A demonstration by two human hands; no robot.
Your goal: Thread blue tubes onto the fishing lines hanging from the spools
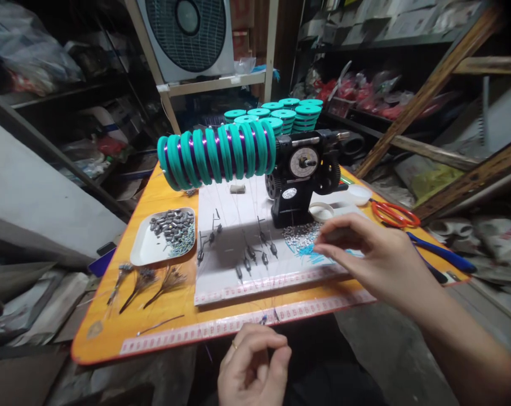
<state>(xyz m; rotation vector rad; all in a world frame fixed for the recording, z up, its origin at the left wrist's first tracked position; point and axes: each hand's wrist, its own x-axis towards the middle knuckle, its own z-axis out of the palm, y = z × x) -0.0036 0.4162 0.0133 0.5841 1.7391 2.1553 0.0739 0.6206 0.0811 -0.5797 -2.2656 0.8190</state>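
My left hand [255, 363] is at the table's front edge, thumb and forefinger pinched together, apparently on a thin line that comes down over the board. Small dark pieces hang on lines just above its fingers. Over the pile of small beads and blue tubes [310, 252] is my right hand [360, 254], thumb and forefinger tips closed; anything between them is too small to make out. A row of teal spools [217, 155] wound with purple line sits on a black winding machine [295, 197]. Lines with dark sinkers [250, 252] trail from the spools across the white board [225, 287].
A white tray [141, 248] of sinkers and bundles of wire-like pieces [166, 285] lie at left. Red-handled scissors [394, 214] and blue-handled pliers [441, 254] lie at right. More teal spools [283, 114] stand behind the machine. Pink measuring tape [221, 332] runs along the front edge.
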